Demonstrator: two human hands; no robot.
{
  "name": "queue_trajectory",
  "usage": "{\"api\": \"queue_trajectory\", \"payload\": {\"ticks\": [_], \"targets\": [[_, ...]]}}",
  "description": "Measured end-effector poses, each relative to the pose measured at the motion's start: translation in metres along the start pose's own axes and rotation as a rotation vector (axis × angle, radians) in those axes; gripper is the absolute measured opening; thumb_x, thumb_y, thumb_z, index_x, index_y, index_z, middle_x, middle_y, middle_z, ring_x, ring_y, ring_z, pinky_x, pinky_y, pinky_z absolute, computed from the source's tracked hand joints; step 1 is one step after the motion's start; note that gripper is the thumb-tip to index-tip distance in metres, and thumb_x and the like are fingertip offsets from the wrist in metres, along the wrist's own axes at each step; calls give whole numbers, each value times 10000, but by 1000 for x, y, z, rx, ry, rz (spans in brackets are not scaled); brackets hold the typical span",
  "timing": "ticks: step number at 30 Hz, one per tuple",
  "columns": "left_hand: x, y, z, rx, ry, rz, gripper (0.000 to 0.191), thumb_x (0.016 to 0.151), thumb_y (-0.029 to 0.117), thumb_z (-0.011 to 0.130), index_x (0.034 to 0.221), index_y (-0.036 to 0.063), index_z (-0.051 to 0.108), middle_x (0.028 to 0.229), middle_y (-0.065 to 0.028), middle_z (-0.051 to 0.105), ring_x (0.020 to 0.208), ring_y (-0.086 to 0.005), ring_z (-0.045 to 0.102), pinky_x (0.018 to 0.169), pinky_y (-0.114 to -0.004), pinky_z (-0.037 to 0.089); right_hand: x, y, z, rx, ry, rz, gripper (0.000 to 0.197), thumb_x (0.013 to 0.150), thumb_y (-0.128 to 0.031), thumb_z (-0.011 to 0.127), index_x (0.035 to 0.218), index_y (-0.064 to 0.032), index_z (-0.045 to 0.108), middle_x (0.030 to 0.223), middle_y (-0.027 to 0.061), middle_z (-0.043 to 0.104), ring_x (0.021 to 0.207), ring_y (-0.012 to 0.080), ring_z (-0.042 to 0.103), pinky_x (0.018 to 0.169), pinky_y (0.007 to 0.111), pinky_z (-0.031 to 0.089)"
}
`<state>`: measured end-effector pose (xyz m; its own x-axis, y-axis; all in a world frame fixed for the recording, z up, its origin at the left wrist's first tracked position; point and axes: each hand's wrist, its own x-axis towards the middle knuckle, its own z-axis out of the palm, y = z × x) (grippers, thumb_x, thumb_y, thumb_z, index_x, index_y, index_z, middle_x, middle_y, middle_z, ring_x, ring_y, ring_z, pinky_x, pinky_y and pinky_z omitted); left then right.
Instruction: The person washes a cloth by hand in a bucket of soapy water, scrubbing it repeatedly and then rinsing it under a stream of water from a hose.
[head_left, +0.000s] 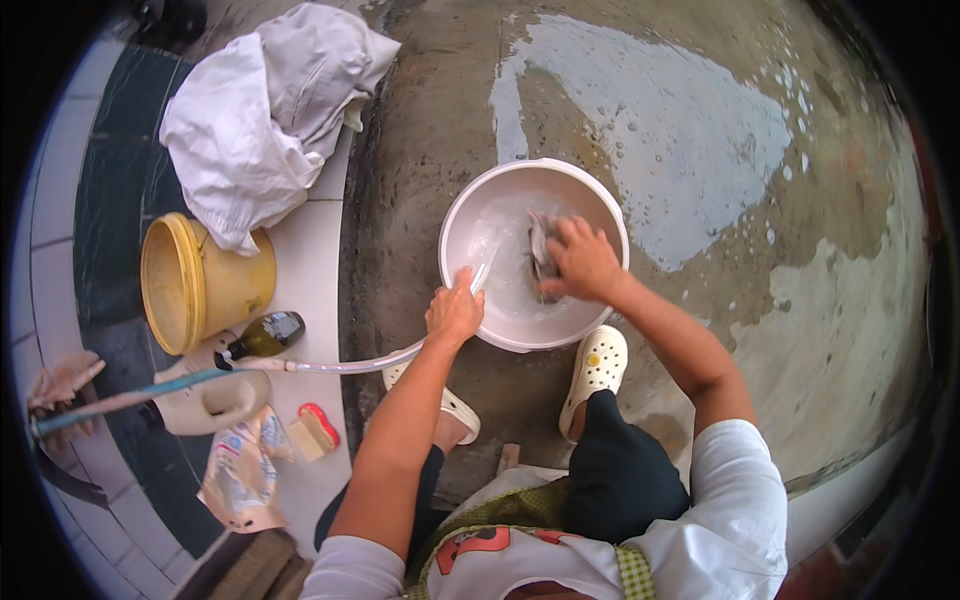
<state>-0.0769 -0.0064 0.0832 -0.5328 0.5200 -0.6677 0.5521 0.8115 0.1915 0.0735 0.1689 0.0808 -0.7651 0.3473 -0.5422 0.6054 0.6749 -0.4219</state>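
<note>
A round, pale plastic basin (534, 341) stands on the concrete floor before me, with clear, rippling water (502, 225) in it. My left hand (455, 306) grips the end of a clear hose (360, 367) at the basin's near-left rim, and a thin stream of water runs from the hose into the basin. Inside the basin, on the right, my right hand (585, 259) is over a grey, wet item (538, 247), possibly a cloth. The fingers are spread and blurred, so their grip on it is unclear.
To the left, white cloth (240, 127) is heaped beside a tipped yellow bucket (232, 277). Nearby lie a dark pump bottle (270, 334), a beige jug (217, 401), a plastic pouch (244, 472) and a red-backed brush (315, 431). Pale suds or water (667, 135) spread across the concrete.
</note>
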Motion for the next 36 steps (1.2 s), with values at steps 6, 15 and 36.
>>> {"api": "queue_trajectory", "payload": {"ticks": [6, 15, 36], "targets": [[2, 3, 8, -13, 10, 30, 467, 832, 329, 544, 1249, 185, 390, 981, -268, 567, 926, -427, 558, 791, -498, 444, 28, 9, 76, -393, 103, -500, 370, 755, -345, 565, 1076, -170, 511, 1245, 136, 400, 1197, 329, 345, 936, 556, 285], [-3, 10, 8, -49, 17, 50, 520, 827, 354, 540, 1273, 197, 322, 1015, -295, 511, 897, -447, 566, 776, -497, 452, 114, -15, 44, -47, 179, -18, 332, 811, -383, 473, 892, -112, 648, 869, 179, 621, 865, 304, 607, 760, 432, 467], [-21, 9, 7, -38, 465, 296, 422, 743, 266, 658, 1128, 132, 548, 1314, -175, 316, 1120, -393, 394, 875, -475, 397, 60, 24, 35, 808, 231, 217, 316, 717, -99, 538, 1029, -132, 574, 872, 122, 604, 818, 297, 572, 782, 373, 457]]}}
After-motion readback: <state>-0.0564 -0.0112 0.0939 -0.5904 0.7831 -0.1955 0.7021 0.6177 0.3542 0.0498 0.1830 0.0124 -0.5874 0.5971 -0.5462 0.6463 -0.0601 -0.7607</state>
